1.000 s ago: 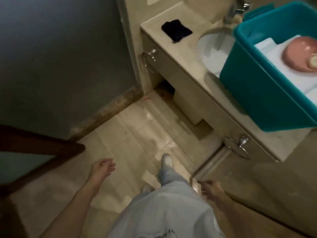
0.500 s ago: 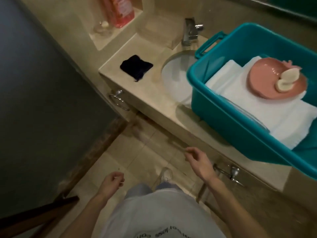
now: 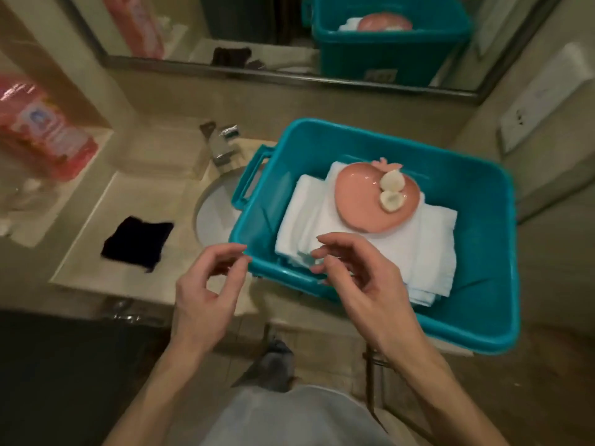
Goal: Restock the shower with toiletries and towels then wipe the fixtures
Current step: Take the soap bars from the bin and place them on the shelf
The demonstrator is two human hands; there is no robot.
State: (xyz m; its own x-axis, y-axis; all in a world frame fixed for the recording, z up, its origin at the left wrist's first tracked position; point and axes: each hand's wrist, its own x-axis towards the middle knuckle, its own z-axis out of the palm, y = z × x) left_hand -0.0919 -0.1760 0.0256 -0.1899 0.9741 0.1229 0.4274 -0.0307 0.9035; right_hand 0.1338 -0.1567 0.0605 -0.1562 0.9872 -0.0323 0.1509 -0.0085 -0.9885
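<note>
At surface [image 3: 180,201] front edge: teal bin [image 3: 483,284] holds white towels [image 3: 428,246] under pink soap dish [image 3: 357,194]. Left hand [image 3: 206,297] and right hand [image 3: 367,284] hover at bin's near rim, fingers loosely curled, empty. Likely step: unloading supplies. Next move: grip dish or towel stack.

Folded white towels [image 3: 402,252] lie stacked flat inside a teal plastic tub [image 3: 502,220] that stands on the tabletop [image 3: 106,204], its handled left end over the basin [image 3: 212,217]. A pink dish [image 3: 357,194] rests on the stack and carries two pale round pieces [image 3: 390,200], touching. A dark cloth [image 3: 136,243] lies crumpled left of the basin.
</note>
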